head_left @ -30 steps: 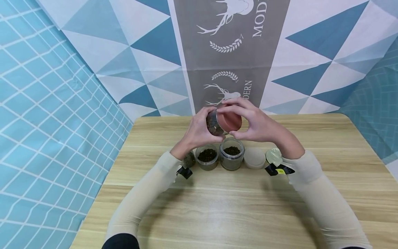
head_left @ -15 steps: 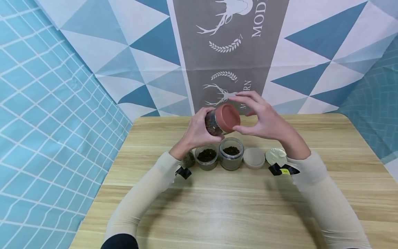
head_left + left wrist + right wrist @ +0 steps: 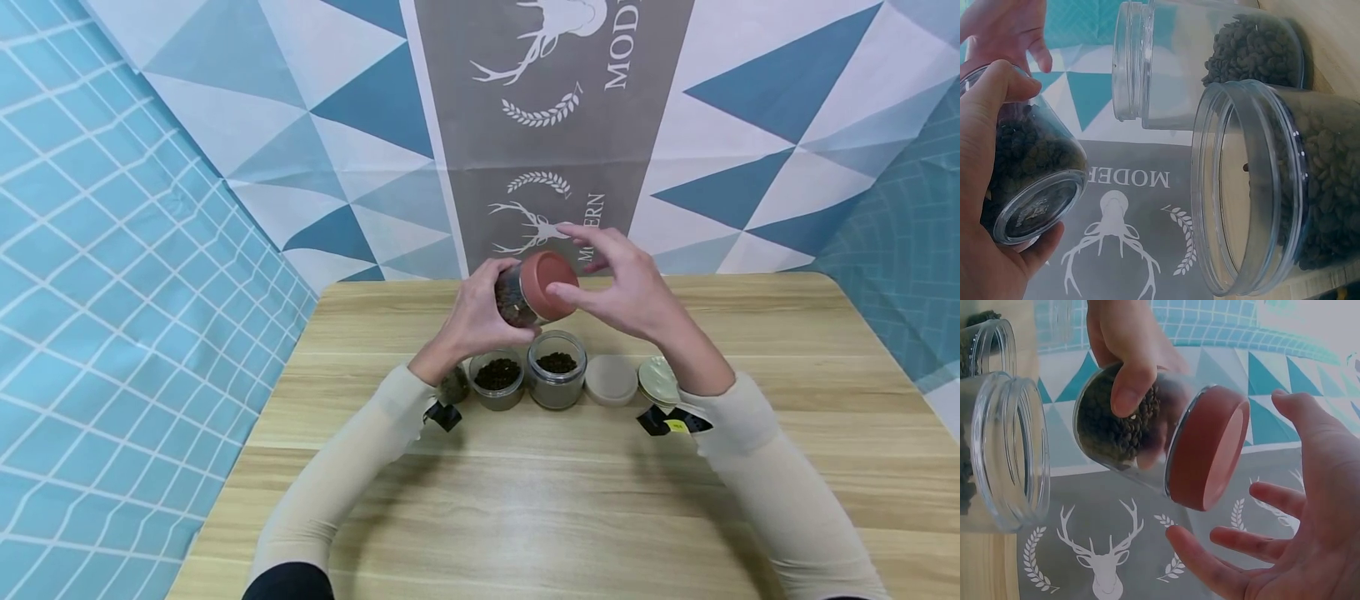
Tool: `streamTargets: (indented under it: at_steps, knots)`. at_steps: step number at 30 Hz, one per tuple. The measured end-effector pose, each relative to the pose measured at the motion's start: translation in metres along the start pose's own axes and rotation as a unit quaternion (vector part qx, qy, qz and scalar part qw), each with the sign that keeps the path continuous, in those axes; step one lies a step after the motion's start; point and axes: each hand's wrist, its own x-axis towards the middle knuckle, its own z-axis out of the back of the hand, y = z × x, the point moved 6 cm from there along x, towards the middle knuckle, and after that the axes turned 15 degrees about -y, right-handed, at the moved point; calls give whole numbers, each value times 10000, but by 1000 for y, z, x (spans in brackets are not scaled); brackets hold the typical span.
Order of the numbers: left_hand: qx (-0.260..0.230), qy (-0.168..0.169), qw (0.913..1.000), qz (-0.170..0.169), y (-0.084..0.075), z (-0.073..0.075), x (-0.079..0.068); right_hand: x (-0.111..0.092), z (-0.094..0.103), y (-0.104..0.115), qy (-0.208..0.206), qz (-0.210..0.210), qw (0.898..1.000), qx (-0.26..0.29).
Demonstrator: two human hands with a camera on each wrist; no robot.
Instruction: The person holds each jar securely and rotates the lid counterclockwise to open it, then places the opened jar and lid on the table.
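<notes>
My left hand [image 3: 480, 312] grips a clear jar [image 3: 1107, 425] around its body and holds it tilted above the table. Dark bean-like pieces fill part of it, and a reddish-brown lid [image 3: 1210, 450] covers its mouth. My right hand [image 3: 626, 287] is beside the lid with fingers spread; in the right wrist view a gap shows between fingers and lid. Below the hands stand two open clear jars, a shorter one [image 3: 498, 400] and a larger one [image 3: 557, 390], both with similar dark pieces inside.
A whitish round lid [image 3: 611, 381] lies right of the open jars. Farther right is a pale green lid [image 3: 657, 379], partly hidden by my right wrist. Another jar [image 3: 454, 387] stands beside my left wrist. A patterned cloth [image 3: 517, 150] hangs behind the wooden table [image 3: 517, 500].
My right hand was around the lid one second ago. It let go, drew back to the right with fingers spread, then came slightly left again. My left hand keeps the jar nearly still.
</notes>
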Motion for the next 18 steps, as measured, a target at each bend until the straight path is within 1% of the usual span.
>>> streamTargets:
  at_steps: [6, 9, 13, 18]
  knots:
    - [31, -4, 10000, -88, -2, 0, 0, -1, -7, 6, 126, 201, 9997, 117]
    - [9, 12, 10000, -98, -2, -1, 0, -3, -12, 10, 199, 325, 9993, 45]
    - [16, 86, 9999, -94, -3, -3, -2, -4, -17, 13, 176, 523, 9984, -155]
    - [12, 114, 9999, -87, -4, -3, -3, -4, -19, 15, 97, 622, 9978, -215]
